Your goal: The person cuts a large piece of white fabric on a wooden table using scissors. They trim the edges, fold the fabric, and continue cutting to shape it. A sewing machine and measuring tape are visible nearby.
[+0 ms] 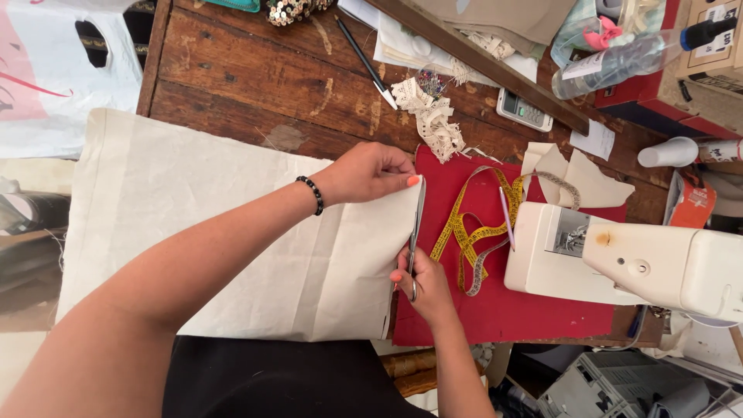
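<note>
Your right hand point(427, 285) sits nearest you, its grip closed around the handles of a pair of scissors point(416, 236) whose blades run up along the right edge of the cream fabric point(217, 240). That fabric lies flat across the wooden surface point(255, 85), its near edge at your lap and its left edge hanging past the surface's side. Your left hand point(364, 174), with a black bead bracelet point(312, 193) at the wrist, presses the fabric's upper right corner, fingers curled shut on the cloth beside the blade tips.

Just right of the cutting edge a red cloth point(503, 310) covers the surface, and a yellow measuring tape point(468, 232) lies looped on it, close to the blades. The white sewing machine point(627, 259) stands beyond the tape, closing off the right side, so room is narrow there. Farther up, a strip of lace trim point(433, 124) lies near your left hand, then a black pencil point(364, 58), a small calculator point(525, 110) and a long wooden ruler point(480, 58). A clear plastic bottle point(619, 62) lies at the far right corner.
</note>
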